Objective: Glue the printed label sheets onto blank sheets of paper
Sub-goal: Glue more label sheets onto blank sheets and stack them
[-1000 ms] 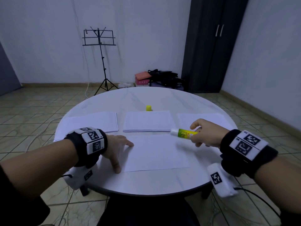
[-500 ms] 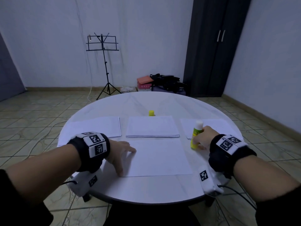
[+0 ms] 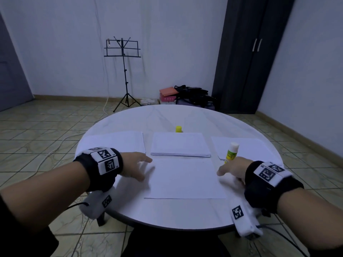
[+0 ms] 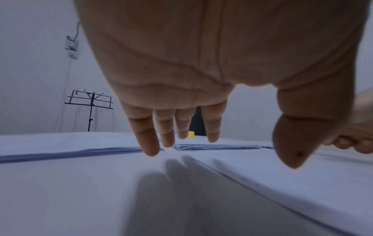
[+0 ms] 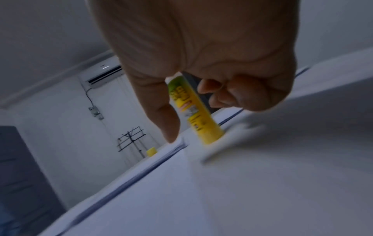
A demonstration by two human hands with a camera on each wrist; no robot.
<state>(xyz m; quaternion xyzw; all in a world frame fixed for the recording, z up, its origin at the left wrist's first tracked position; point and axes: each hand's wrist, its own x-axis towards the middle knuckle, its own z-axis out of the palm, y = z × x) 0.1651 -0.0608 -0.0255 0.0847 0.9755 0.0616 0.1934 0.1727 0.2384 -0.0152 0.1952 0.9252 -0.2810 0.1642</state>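
Now: left hand (image 3: pixel 136 167) fingers spread, hovering at left edge of front sheet (image 3: pixel 185 179). Right hand (image 3: pixel 233 170) empty, loosely curled beside upright glue stick (image 3: pixel 231 152) on tabletop (image 3: pixel 167 216).

Your left hand (image 3: pixel 136 166) hovers palm down, fingers (image 4: pixel 145 137) straight and spread. Your right hand (image 3: pixel 233 170) is low, thumb extended, other fingers (image 5: pixel 232 94) loosely curled, gripping nothing. Both forearms reach forward.
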